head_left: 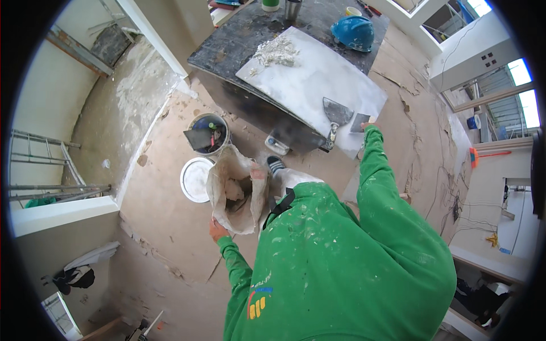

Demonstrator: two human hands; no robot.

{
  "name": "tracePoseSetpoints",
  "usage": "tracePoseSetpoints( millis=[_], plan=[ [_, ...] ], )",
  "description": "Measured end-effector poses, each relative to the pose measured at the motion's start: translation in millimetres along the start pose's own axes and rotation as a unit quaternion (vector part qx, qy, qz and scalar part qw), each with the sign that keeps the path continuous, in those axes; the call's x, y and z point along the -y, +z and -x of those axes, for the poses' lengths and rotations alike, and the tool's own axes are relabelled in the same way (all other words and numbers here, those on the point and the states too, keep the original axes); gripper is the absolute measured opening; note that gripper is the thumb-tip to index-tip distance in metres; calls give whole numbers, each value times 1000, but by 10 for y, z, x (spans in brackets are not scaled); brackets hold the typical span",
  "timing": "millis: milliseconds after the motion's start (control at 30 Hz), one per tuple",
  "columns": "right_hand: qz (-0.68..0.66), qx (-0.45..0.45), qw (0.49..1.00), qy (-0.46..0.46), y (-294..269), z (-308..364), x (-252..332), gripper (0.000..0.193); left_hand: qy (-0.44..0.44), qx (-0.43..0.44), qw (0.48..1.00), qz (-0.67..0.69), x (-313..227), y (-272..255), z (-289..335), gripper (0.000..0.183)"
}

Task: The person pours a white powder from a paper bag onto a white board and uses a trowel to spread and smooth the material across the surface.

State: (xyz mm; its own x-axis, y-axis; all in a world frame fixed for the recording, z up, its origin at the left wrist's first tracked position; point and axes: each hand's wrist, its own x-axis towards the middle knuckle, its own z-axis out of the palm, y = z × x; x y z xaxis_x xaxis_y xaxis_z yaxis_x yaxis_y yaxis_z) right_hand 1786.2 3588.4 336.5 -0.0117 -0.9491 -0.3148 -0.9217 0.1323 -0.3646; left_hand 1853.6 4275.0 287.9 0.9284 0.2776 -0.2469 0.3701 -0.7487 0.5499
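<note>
My left hand is closed on the rim of a white woven sack, which gapes open in front of me with pale lumps and debris inside. Out to the right, my right hand grips a putty knife, its grey blade against the edge of a white-dusted board. A wide taping knife lies on that board, close to the putty knife. Pale crumbled plaster is heaped at the board's far left part. The fingers of both hands are partly hidden.
The board rests on a dark table with a blue hard hat and a metal cup. Beside the sack stand a bucket of tools and a round white lid. A plastering trowel leans by the table. Cables trail at right.
</note>
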Motion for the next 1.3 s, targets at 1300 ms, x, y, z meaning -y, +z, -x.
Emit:
tracePoseSetpoints(
  millis=[1300],
  plan=[
    [-21,307,828,-470,1789,-824,4318,45,-132,-63,982,-122,125,530,686,38]
  ],
)
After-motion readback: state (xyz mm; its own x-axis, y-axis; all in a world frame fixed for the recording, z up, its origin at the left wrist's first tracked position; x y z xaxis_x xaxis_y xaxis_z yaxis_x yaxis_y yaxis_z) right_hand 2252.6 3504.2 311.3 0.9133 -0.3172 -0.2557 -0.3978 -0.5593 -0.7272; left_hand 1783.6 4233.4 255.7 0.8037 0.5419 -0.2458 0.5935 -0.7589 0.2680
